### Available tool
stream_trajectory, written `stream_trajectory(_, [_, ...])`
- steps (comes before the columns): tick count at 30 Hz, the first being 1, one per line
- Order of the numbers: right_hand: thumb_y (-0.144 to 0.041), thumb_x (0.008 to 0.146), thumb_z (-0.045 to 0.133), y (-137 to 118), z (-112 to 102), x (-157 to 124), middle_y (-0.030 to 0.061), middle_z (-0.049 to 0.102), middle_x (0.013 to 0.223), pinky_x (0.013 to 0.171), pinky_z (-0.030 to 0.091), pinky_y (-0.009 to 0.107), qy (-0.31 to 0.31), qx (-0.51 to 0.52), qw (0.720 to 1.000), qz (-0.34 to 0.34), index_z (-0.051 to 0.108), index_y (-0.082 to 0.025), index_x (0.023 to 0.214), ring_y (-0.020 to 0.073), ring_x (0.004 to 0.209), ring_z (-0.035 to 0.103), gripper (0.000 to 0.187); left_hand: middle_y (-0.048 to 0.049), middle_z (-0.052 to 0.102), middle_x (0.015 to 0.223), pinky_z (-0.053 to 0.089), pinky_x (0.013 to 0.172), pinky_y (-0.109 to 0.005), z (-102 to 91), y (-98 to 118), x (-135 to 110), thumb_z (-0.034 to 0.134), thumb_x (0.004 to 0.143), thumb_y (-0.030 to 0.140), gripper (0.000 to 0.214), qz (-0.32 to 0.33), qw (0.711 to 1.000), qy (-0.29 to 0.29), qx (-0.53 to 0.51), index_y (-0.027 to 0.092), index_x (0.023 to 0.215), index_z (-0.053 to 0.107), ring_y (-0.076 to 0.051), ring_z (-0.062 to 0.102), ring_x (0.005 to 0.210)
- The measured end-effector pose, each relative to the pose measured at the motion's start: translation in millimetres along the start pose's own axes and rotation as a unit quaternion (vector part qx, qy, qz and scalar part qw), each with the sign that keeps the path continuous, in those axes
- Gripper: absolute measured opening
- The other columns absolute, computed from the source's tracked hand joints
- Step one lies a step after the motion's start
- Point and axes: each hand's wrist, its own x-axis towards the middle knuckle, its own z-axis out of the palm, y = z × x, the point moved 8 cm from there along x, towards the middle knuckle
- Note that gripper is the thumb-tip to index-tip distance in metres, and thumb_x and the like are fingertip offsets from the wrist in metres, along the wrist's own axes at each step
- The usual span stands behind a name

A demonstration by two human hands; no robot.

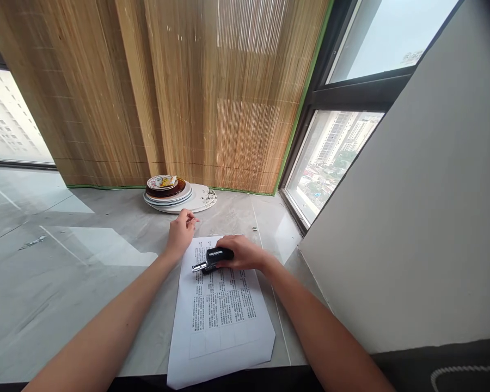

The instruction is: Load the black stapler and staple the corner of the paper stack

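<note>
My right hand [243, 251] is wrapped round a black stapler [218, 254] and holds it over the printed paper [224, 310]. A silver metal part of the stapler sticks out toward the left. Just past the top left corner of the paper is my left hand [182, 231], its fingers curled and pinched together. Whatever lies between those fingertips, if anything, is too small to make out. The paper lies on the grey counter, with its near edge hanging over the front.
A stack of plates [169, 196] stands at the back, beside a bamboo blind [212, 109]. Small bits of metal [255, 228] lie right of the paper. A white wall [424, 218] and window [330, 158] bound the right side of the grey counter [85, 305].
</note>
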Motion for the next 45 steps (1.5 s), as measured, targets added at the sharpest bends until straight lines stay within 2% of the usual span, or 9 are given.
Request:
stream_trajectory(5, [-0.032, 0.085, 0.080, 28.6, -28.2, -9.4, 0.0016, 0.067, 0.088, 0.071, 0.043, 0.026, 0.176, -0.052, 0.978, 0.100, 0.062, -0.021, 0.093, 0.0172, 0.078, 0.061, 0.022, -0.0053, 0.075, 0.086, 0.048, 0.071, -0.027, 4.7, -2.1, 0.6, 0.072, 0.087, 0.037, 0.019, -0.034, 0.989, -0.014, -0.144, 0.021, 0.088, 0.063, -0.018, 0.064, 0.070])
stream_trajectory(7, [-0.033, 0.085, 0.079, 39.4, -35.5, -15.5, 0.0029, 0.067, 0.090, 0.070, 0.043, 0.027, 0.216, -0.088, 0.963, 0.134, 0.062, -0.021, 0.090, 0.0184, 0.080, 0.061, 0.022, -0.0054, 0.074, 0.085, 0.052, 0.075, -0.029, 5.9, -7.3, 2.6, 0.078, 0.081, 0.039, 0.024, -0.048, 0.980, -0.007, -0.192, 0.020, 0.088, 0.066, -0.017, 0.065, 0.072])
stream_trajectory(11, [-0.032, 0.082, 0.081, 57.0, -34.0, -21.2, 0.0023, 0.066, 0.086, 0.066, 0.039, 0.027, 0.204, -0.123, 0.956, 0.172, 0.061, -0.022, 0.085, 0.0186, 0.077, 0.060, 0.022, -0.0070, 0.075, 0.087, 0.057, 0.084, -0.035, 7.7, -17.3, 4.6, 0.087, 0.071, 0.039, 0.033, -0.074, 0.963, 0.011, -0.259, 0.016, 0.090, 0.073, -0.020, 0.070, 0.079])
stream_trajectory(19, [-0.033, 0.082, 0.081, 63.6, -35.2, -22.4, 0.0015, 0.066, 0.085, 0.068, 0.039, 0.027, 0.219, -0.113, 0.951, 0.187, 0.061, -0.022, 0.086, 0.0184, 0.077, 0.060, 0.023, -0.0133, 0.079, 0.109, 0.056, 0.102, -0.045, 14.9, -7.6, -0.4, 0.089, 0.072, 0.042, 0.040, -0.063, 0.977, -0.057, -0.197, 0.016, 0.101, 0.081, -0.028, 0.074, 0.101])
stream_trajectory(24, [-0.032, 0.082, 0.081, 60.0, -36.1, -21.2, 0.0025, 0.068, 0.088, 0.066, 0.037, 0.028, 0.210, -0.127, 0.952, 0.184, 0.061, -0.022, 0.087, 0.0194, 0.080, 0.062, 0.022, -0.0127, 0.078, 0.110, 0.057, 0.099, -0.044, 9.9, 13.7, -3.6, 0.087, 0.076, 0.043, 0.043, -0.020, 0.979, -0.060, -0.194, 0.017, 0.110, 0.078, -0.028, 0.074, 0.103])
stream_trajectory(28, [-0.030, 0.084, 0.079, 53.9, -32.9, -17.2, 0.0033, 0.069, 0.089, 0.067, 0.037, 0.029, 0.187, -0.142, 0.958, 0.164, 0.062, -0.022, 0.089, 0.0206, 0.084, 0.063, 0.019, -0.0116, 0.079, 0.108, 0.055, 0.097, -0.042, 16.0, 36.4, -10.7, 0.085, 0.080, 0.042, 0.054, 0.027, 0.980, -0.125, -0.150, 0.020, 0.127, 0.069, -0.028, 0.074, 0.103])
stream_trajectory(32, [-0.029, 0.084, 0.077, 50.4, -29.3, -14.2, 0.0041, 0.070, 0.094, 0.069, 0.037, 0.029, 0.163, -0.143, 0.965, 0.149, 0.062, -0.022, 0.092, 0.0214, 0.090, 0.063, 0.019, -0.0090, 0.080, 0.105, 0.051, 0.098, -0.042, 26.5, 44.4, -16.4, 0.082, 0.084, 0.043, 0.049, 0.064, 0.978, -0.176, -0.093, 0.021, 0.125, 0.067, -0.028, 0.074, 0.103])
stream_trajectory(39, [-0.029, 0.084, 0.077, 50.2, -29.6, -13.9, 0.0045, 0.071, 0.095, 0.068, 0.035, 0.030, 0.148, -0.145, 0.967, 0.149, 0.062, -0.021, 0.092, 0.0220, 0.090, 0.062, 0.019, -0.0040, 0.080, 0.107, 0.050, 0.085, -0.037, 28.2, 43.9, -17.0, 0.079, 0.087, 0.039, 0.027, 0.125, 0.978, -0.164, -0.039, 0.027, 0.111, 0.077, -0.024, 0.073, 0.103])
stream_trajectory(45, [-0.030, 0.084, 0.078, 47.6, -33.0, -14.7, 0.0051, 0.070, 0.095, 0.068, 0.035, 0.029, 0.155, -0.139, 0.968, 0.141, 0.061, -0.021, 0.091, 0.0215, 0.088, 0.062, 0.020, -0.0032, 0.081, 0.103, 0.051, 0.080, -0.035, 24.1, 48.8, -18.3, 0.080, 0.087, 0.036, 0.023, 0.162, 0.975, -0.144, -0.050, 0.028, 0.109, 0.079, -0.022, 0.072, 0.098])
